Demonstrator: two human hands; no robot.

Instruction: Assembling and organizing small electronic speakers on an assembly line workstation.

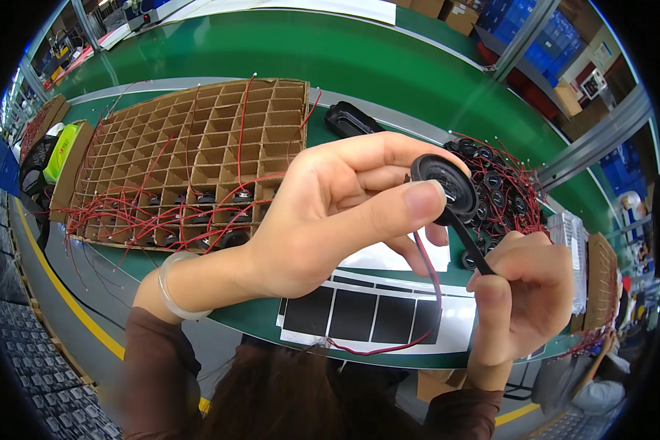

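Between the thumb and fingers of my left hand is a small round black speaker, held tilted above the table. A thin black strip runs from the speaker's lower edge down to my right hand, whose thumb and finger pinch its end. From the speaker a red-and-black wire hangs and curls over the white sheets below. Those sheets carry black rectangles and lie under both hands. My left fingers hide part of the speaker's rim, and I cannot tell how the strip is joined to it.
A cardboard divider box at left holds several wired speakers in its near cells. Beyond my hands, a heap of wired speakers lies at right, near a clear plastic container. A black tray sits before the green belt.
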